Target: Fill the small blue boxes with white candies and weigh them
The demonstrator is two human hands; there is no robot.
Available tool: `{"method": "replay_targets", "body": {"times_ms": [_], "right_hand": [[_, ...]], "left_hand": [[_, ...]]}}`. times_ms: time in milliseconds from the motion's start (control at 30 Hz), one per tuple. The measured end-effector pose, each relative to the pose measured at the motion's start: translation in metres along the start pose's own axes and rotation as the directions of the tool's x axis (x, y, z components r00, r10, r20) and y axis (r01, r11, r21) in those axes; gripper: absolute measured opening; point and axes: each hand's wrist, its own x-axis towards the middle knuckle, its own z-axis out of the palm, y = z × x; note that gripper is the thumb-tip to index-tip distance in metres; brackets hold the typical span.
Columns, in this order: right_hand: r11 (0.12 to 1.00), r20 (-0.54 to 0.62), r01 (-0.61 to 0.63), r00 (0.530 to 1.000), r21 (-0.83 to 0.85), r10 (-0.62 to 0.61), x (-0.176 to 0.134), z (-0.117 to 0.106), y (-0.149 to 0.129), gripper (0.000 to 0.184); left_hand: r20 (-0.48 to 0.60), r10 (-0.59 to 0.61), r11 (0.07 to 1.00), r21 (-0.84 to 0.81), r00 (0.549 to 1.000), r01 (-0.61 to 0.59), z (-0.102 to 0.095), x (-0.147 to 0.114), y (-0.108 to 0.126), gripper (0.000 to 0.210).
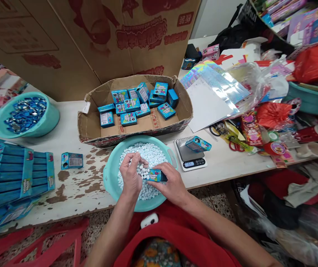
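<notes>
My right hand (172,183) grips a small blue candy box (156,175) on its side, fingers above and thumb below, with its end pointing at my left hand. Curled beside that end is my left hand (131,173), with small white candies (143,171) at its fingers. Both hands are over a turquoise basin (111,178) full of the same white candies. To the right, another blue box (198,144) rests tilted on a digital kitchen scale (186,151) with a lit display.
Behind the basin stands a cut-down carton (92,128) holding several blue boxes. At left are a turquoise bowl (51,116) of shiny blue pieces, a lone blue box (72,161) and stacked blue boxes (11,174). Scissors (235,147) and packaging clutter the right.
</notes>
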Motion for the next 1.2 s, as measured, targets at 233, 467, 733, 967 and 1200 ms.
{"method": "replay_targets", "body": {"times_ms": [233, 467, 733, 967, 1200], "right_hand": [[0.998, -0.012, -0.055, 0.998, 0.012, 0.055, 0.002, -0.003, -0.003, 0.033], [0.998, -0.004, -0.064, 0.998, 0.016, 0.064, 0.006, -0.007, -0.006, 0.032], [0.996, -0.023, -0.073, 0.997, 0.041, 0.074, 0.005, -0.006, -0.008, 0.033], [0.994, -0.033, -0.097, 0.995, 0.054, 0.099, 0.004, -0.003, -0.006, 0.035], [0.991, -0.080, -0.040, 0.996, 0.124, 0.050, 0.002, -0.007, -0.013, 0.033]], "left_hand": [[-0.001, 0.015, 0.999, 0.031, 1.000, -0.015, 0.005, -0.004, 0.004, 0.021], [0.010, 0.023, 1.000, -0.002, 1.000, -0.023, 0.009, -0.005, 0.007, 0.021], [-0.012, 0.043, 0.998, 0.048, 0.999, -0.042, 0.012, -0.009, 0.012, 0.018], [0.028, 0.074, 0.996, 0.053, 0.997, -0.076, 0.012, -0.012, 0.009, 0.018], [0.111, 0.114, 0.993, -0.034, 0.987, -0.111, 0.017, -0.026, 0.025, 0.016]]}}
